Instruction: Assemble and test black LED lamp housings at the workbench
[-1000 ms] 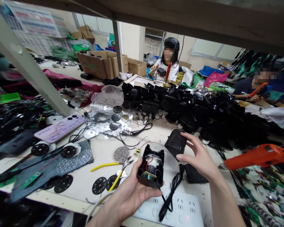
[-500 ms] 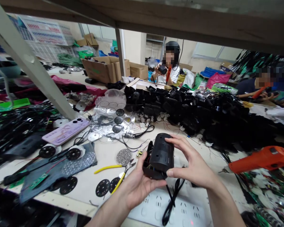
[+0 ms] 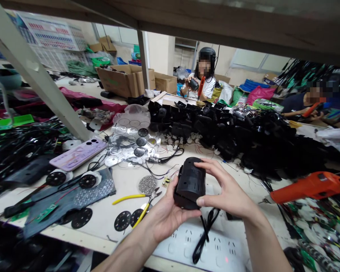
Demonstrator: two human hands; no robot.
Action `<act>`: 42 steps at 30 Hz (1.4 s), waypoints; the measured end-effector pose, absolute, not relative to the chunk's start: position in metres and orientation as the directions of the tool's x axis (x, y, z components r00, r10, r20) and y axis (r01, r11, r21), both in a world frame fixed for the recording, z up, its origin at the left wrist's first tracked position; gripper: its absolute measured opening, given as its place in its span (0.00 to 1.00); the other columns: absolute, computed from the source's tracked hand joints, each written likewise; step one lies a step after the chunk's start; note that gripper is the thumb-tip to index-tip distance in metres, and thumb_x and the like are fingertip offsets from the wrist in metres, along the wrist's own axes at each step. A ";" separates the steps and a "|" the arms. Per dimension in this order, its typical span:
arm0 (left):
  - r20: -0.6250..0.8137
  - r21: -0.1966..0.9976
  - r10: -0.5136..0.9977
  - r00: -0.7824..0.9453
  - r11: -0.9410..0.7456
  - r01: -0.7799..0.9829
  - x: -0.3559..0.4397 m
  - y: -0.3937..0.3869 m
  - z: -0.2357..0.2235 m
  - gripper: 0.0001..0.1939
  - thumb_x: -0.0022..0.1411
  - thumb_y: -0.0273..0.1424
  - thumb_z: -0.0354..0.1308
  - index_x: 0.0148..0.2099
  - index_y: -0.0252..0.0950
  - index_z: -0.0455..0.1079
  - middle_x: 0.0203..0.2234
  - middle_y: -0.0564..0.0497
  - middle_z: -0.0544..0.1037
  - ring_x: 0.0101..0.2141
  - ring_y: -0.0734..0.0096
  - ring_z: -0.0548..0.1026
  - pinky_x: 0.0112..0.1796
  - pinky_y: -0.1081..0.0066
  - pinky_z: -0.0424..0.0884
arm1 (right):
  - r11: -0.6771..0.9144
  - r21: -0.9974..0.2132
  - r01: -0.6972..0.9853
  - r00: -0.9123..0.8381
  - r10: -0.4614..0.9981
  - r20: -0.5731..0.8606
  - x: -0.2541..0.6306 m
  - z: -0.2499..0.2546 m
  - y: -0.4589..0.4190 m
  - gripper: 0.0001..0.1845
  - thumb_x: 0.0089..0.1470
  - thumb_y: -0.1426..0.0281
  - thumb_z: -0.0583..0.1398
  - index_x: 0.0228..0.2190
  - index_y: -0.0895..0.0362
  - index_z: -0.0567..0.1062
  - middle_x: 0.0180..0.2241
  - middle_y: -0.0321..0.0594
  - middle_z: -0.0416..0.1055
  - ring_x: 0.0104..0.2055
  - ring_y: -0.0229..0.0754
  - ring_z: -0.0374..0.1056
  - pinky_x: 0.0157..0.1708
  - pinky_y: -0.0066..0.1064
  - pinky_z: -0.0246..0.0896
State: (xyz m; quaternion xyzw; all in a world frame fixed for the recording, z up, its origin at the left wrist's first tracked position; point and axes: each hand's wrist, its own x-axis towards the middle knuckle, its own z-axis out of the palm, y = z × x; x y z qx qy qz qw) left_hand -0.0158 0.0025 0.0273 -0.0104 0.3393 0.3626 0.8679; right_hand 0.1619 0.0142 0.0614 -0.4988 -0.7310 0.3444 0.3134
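Note:
A black plastic housing (image 3: 191, 181) is held between my two hands above the bench. Its curved cover lies over the lower half, which hides the parts inside. My left hand (image 3: 167, 215) cups the lower half from the left and below. Fingers and thumb of my right hand (image 3: 226, 185) grip the curved cover at its right side. From the housing's bottom a black cable (image 3: 205, 234) hangs in a bundle over a white power strip (image 3: 187, 249). Left of my hands lie yellow-handled cutters (image 3: 147, 200) and a round dish of small screws (image 3: 147, 184).
An orange electric screwdriver (image 3: 308, 187) lies at the right, above loose parts. Black housings (image 3: 229, 132) are heaped at the back. A purple phone (image 3: 78, 155) and black discs (image 3: 82, 218) are on the left. Two people work opposite. A shelf beam (image 3: 215, 34) crosses overhead.
My right hand has brought the curved cover leftward onto the open lower half. The wires and motor inside, visible a second ago, are now covered.

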 end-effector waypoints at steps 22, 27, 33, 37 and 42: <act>-0.576 0.314 0.645 0.503 0.742 -0.592 -0.013 0.000 0.027 0.28 0.67 0.47 0.46 0.51 0.27 0.70 0.34 0.40 0.80 0.26 0.65 0.79 0.26 0.65 0.80 | 0.259 -0.794 0.550 -0.363 0.930 0.052 0.165 0.065 0.014 0.38 0.39 0.65 0.71 0.53 0.46 0.69 0.60 0.41 0.55 0.64 0.51 0.52 0.64 0.47 0.44; -0.575 0.332 0.653 0.492 0.736 -0.590 -0.014 -0.002 0.027 0.27 0.67 0.47 0.47 0.53 0.28 0.69 0.35 0.40 0.80 0.26 0.65 0.79 0.27 0.65 0.80 | 0.294 -0.796 0.530 -0.399 0.914 0.072 0.166 0.066 0.014 0.38 0.40 0.63 0.71 0.54 0.47 0.68 0.61 0.43 0.54 0.65 0.51 0.51 0.65 0.47 0.43; -0.541 0.360 0.692 0.477 0.704 -0.612 -0.011 -0.007 0.030 0.28 0.67 0.48 0.46 0.51 0.28 0.70 0.31 0.42 0.80 0.25 0.65 0.78 0.26 0.65 0.79 | 0.291 -0.794 0.533 -0.373 0.924 0.088 0.170 0.062 0.010 0.39 0.38 0.63 0.72 0.53 0.45 0.69 0.63 0.42 0.51 0.66 0.54 0.49 0.65 0.50 0.42; -0.513 0.357 0.701 0.496 0.699 -0.619 -0.007 -0.011 0.028 0.29 0.67 0.49 0.45 0.48 0.27 0.71 0.30 0.42 0.79 0.26 0.64 0.78 0.26 0.66 0.78 | 0.287 -0.797 0.532 -0.371 0.925 0.085 0.176 0.058 0.005 0.39 0.39 0.64 0.71 0.54 0.42 0.68 0.64 0.41 0.49 0.67 0.55 0.46 0.65 0.52 0.40; -0.465 0.366 0.717 0.519 0.689 -0.625 -0.006 -0.015 0.023 0.31 0.66 0.50 0.46 0.50 0.27 0.71 0.32 0.41 0.79 0.28 0.63 0.78 0.27 0.66 0.78 | 0.266 -0.819 0.508 -0.396 0.917 0.052 0.179 0.055 0.006 0.38 0.40 0.65 0.70 0.54 0.42 0.67 0.65 0.41 0.48 0.68 0.54 0.44 0.65 0.54 0.36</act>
